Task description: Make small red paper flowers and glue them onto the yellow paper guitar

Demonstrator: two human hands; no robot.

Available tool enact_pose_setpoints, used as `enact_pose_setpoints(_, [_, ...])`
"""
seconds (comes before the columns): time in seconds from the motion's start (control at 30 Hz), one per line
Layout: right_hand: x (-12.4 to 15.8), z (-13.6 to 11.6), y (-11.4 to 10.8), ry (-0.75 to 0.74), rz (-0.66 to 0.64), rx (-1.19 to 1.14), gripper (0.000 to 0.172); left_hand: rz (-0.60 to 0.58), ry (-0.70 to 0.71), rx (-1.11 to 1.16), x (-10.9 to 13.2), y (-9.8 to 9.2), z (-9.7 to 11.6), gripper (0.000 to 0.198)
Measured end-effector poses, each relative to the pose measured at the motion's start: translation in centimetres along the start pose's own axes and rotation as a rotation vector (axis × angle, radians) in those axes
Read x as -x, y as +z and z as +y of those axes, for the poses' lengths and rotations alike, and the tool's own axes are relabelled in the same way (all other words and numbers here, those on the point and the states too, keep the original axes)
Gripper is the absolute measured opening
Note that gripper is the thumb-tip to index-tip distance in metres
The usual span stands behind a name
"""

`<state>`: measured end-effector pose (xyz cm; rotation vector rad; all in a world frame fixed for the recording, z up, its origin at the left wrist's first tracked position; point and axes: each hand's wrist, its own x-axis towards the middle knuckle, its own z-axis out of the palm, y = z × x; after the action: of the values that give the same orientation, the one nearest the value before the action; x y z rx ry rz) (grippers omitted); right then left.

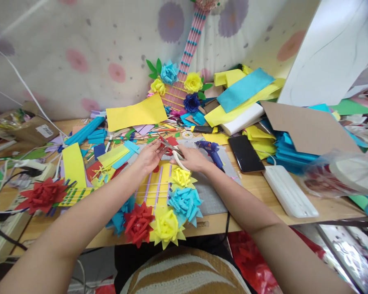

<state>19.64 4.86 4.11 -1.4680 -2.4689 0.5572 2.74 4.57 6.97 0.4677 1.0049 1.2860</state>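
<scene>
My right hand (191, 158) grips a pair of scissors (178, 159) with pale handles, its blades pointing left toward my other hand. The fingers of my left hand (151, 155) are closed on a small piece of red paper (162, 143) close to the blades. Below both hands lies a yellow paper guitar (155, 185) with purple strips, partly covered by my left forearm. Along its near edge sit a red paper flower (138, 223), a yellow paper flower (167, 226) and a blue paper flower (186, 204).
A blue glue gun (211, 151) rests right of my hands, beside a black phone (245, 153) and a white power strip (290, 190). Paper scraps cover the table's back. A pink paper guitar (188, 57) leans on the curtain. A brown cardboard sheet (309, 126) lies at right.
</scene>
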Motion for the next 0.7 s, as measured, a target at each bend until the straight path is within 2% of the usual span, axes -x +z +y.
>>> enact_pose_setpoints(0.27, [0.04,-0.41,-0.02,0.041,0.014,0.052,0.059,0.038,0.009,0.000,-0.17,-0.20,-0.90,0.017])
enact_pose_setpoints(0.7, [0.06,-0.51,-0.18,0.028,-0.014,0.023,0.057,0.022,-0.007,0.033,-0.13,-0.20,-0.96,0.024])
